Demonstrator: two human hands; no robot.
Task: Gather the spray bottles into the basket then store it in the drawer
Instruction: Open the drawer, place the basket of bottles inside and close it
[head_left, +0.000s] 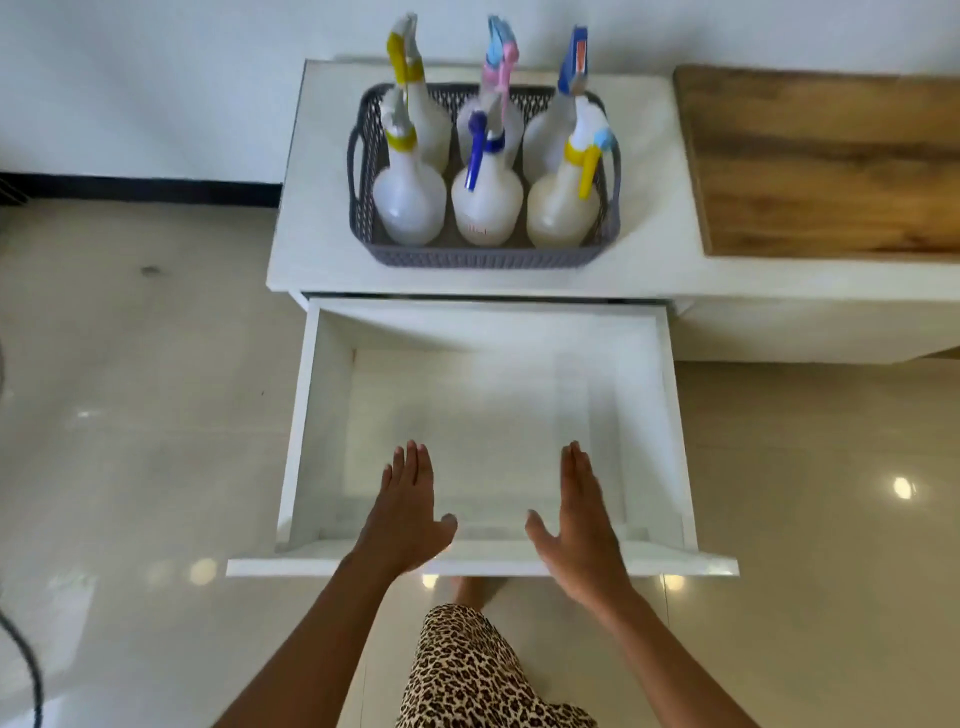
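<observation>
A grey plastic basket stands on top of a white cabinet and holds several white spray bottles with yellow, blue and pink triggers, all upright. Below it, a white drawer is pulled fully out, with nothing inside it. My left hand and my right hand hover flat over the drawer's front part, fingers stretched forward and thumbs inward, both holding nothing. They are well short of the basket.
A wooden board lies on the white counter right of the basket. Glossy beige floor tiles surround the drawer. A dark cable curves at the lower left. Leopard-print clothing and a foot show below the drawer front.
</observation>
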